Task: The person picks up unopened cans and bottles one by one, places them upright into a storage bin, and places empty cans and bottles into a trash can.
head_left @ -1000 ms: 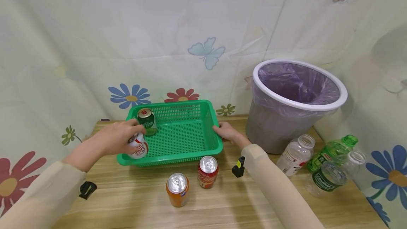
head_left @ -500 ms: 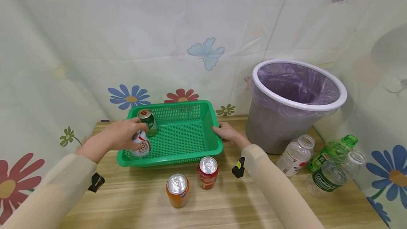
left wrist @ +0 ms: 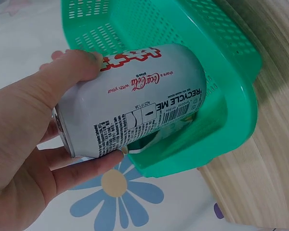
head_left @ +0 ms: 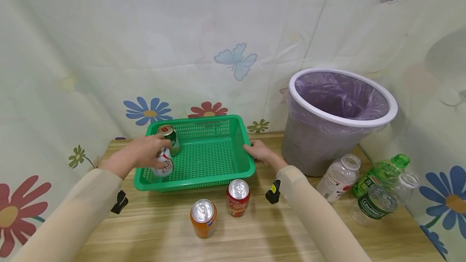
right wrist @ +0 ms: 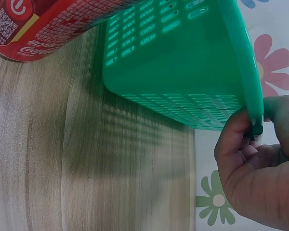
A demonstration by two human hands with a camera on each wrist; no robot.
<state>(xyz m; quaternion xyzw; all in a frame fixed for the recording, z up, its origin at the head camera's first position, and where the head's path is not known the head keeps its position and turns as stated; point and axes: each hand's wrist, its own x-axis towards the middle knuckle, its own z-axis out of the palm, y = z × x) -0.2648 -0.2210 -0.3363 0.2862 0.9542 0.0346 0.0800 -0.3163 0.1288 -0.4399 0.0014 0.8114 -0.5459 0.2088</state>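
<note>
Left of frame centre, my left hand (head_left: 142,154) grips a white can (left wrist: 139,103) over the green basket (head_left: 207,155), whose rim (right wrist: 243,57) my right hand (head_left: 261,151) pinches, probably to keep it steady.

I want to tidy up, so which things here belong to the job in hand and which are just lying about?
Likely in the job:
white can, in the left hand
green basket, gripped by the right hand
green can, inside the basket
orange can and red can, standing nearby

Apparently just lying about:
lined bin
two clear bottles
green bottle
</note>
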